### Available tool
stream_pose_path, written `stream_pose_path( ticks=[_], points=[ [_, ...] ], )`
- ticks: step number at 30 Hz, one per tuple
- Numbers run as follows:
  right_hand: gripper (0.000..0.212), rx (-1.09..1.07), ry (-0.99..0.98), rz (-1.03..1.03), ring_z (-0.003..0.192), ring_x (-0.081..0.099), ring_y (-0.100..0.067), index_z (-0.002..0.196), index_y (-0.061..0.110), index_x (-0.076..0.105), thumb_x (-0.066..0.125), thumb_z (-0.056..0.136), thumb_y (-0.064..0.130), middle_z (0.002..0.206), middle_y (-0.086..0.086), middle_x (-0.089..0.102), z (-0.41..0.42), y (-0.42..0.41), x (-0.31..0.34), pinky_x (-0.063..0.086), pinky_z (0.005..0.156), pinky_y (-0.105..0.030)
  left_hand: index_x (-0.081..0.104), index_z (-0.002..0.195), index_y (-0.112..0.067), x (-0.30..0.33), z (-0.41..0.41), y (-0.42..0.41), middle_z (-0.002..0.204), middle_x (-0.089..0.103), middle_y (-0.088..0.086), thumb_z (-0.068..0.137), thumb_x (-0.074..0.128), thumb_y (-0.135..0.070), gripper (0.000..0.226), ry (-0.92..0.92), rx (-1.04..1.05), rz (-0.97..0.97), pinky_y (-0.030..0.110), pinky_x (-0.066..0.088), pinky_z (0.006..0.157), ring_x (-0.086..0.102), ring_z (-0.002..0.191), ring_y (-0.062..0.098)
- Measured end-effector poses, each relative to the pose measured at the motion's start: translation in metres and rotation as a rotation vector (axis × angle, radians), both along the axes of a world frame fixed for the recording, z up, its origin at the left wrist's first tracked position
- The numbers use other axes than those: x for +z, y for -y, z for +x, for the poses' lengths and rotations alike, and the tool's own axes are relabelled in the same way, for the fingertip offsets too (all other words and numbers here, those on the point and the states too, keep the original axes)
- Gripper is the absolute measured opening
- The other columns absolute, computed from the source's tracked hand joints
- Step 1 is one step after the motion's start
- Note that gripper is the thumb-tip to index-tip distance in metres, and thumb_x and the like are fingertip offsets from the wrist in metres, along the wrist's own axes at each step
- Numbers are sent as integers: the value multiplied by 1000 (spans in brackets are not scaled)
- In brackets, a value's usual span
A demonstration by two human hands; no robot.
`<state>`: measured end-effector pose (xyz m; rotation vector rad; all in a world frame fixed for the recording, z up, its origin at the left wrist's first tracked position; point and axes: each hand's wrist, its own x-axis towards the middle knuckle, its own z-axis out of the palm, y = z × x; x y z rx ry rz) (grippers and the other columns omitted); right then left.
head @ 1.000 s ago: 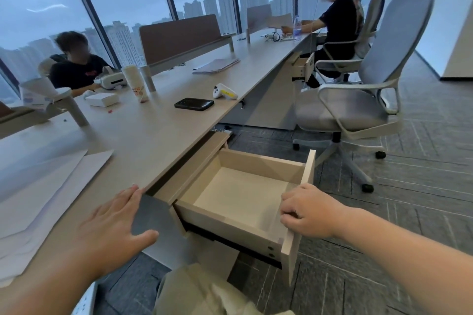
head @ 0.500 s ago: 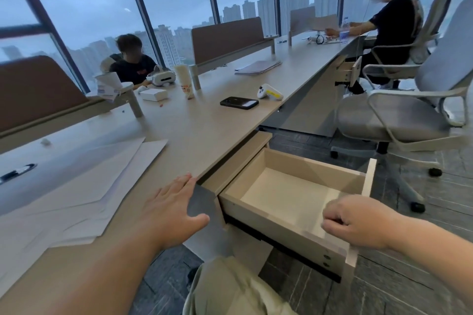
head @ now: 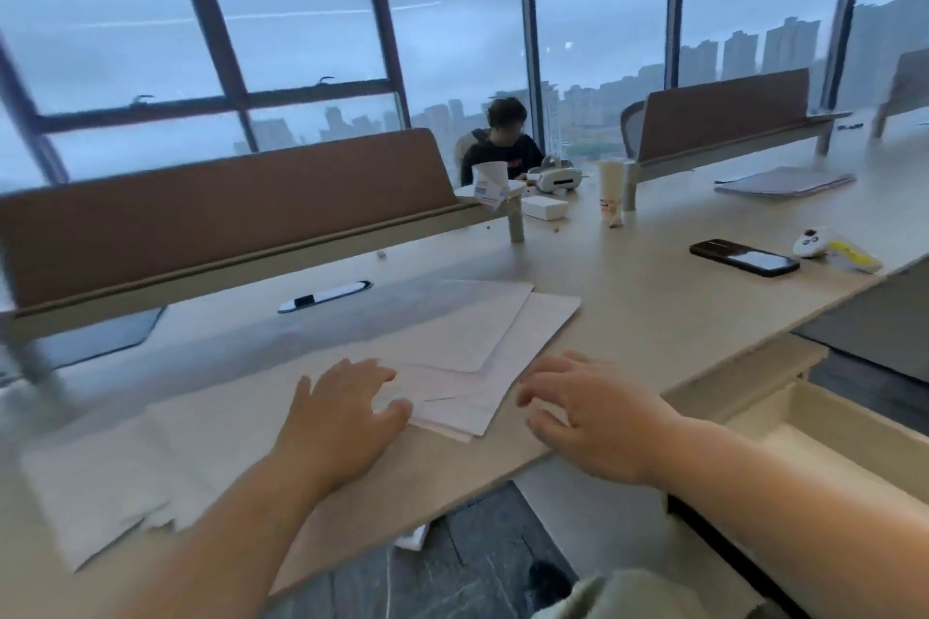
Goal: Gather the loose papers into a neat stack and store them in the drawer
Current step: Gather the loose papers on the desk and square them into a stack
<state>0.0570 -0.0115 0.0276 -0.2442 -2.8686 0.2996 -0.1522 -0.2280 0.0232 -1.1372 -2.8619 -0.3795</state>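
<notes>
Gathering step: left hand [head: 347, 410] and right hand [head: 593, 412], fingers spread, flank loose white paper sheets [head: 482, 347]; next, square edges; pale wooden drawer [head: 784, 417] open.

It was an open-plan office high in a tower. A long shared desk [head: 628, 297] ran across the frame, split by brown privacy screens [head: 226, 211], and a seated person [head: 502, 143] worked at upper centre. Floor-to-ceiling windows [head: 301, 15] filled the top (grey sky, distant high-rises). A phone [head: 744, 257] lay at right.
</notes>
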Motion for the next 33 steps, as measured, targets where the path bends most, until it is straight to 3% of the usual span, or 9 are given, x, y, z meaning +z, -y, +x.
stream_pose_path(
  ticks=[2,5,11,16,19,22,26,29,33],
  points=[
    [51,-19,75,-12,148,35,-16,148,35,48,39,101,52,162,11,38,-45,18,-3,30,122,-37,31,160,-35,-2,-24,30,173,20,-6,97,28,-68,72,22,210,-79,58,2,126,11,160,26],
    [62,-96,80,-58,155,26,-23,159,33,31,33,102,57,171,4,23,-109,36,-7,26,124,-43,19,164,-28,-12,-50,68,174,9,7,92,22,-76,87,116,462,-161,61,3,125,6,158,39],
    [70,-375,211,-140,157,10,-43,162,38,14,18,98,65,175,-1,1,-206,26,-20,11,125,-59,5,165,-31,-31,-87,94,175,-5,9,89,16,-76,89,121,392,-228,60,3,125,-2,160,36],
    [79,-377,325,-90,156,6,-43,160,42,17,13,88,73,174,8,6,-258,17,-33,9,120,-62,4,165,-36,-32,-118,94,176,-7,0,91,24,-74,86,129,309,-217,52,-1,128,-7,161,26],
    [74,-282,331,-91,157,5,-41,161,43,17,18,92,69,174,12,5,-279,20,-32,6,122,-61,19,162,-42,-31,-137,91,175,6,-7,89,31,-74,80,119,297,-146,45,3,129,2,161,18],
    [53,-192,275,-126,156,16,-31,149,48,40,27,97,52,170,15,19,-282,13,-31,12,123,-55,44,147,-43,-28,-152,89,156,34,-16,83,39,-73,71,91,290,-41,35,21,123,29,147,14],
    [42,-131,216,-255,152,29,-18,123,50,64,31,97,53,165,16,35,-279,7,-24,20,124,-48,53,134,-45,-26,-165,87,134,41,-24,78,44,-72,63,129,287,32,30,33,112,37,134,9],
    [51,-70,270,-172,152,26,-22,128,44,58,27,93,65,163,10,34,-278,20,-25,16,123,-52,47,142,-41,-30,-165,89,146,41,-19,81,46,-69,67,94,343,58,31,31,116,36,140,13],
    [62,40,223,-160,153,23,-18,138,35,51,29,91,69,162,13,33,-275,35,-25,13,126,-46,45,148,-28,-29,-171,91,157,47,-1,88,43,-69,73,99,563,122,38,32,118,40,143,23]
  ],
)
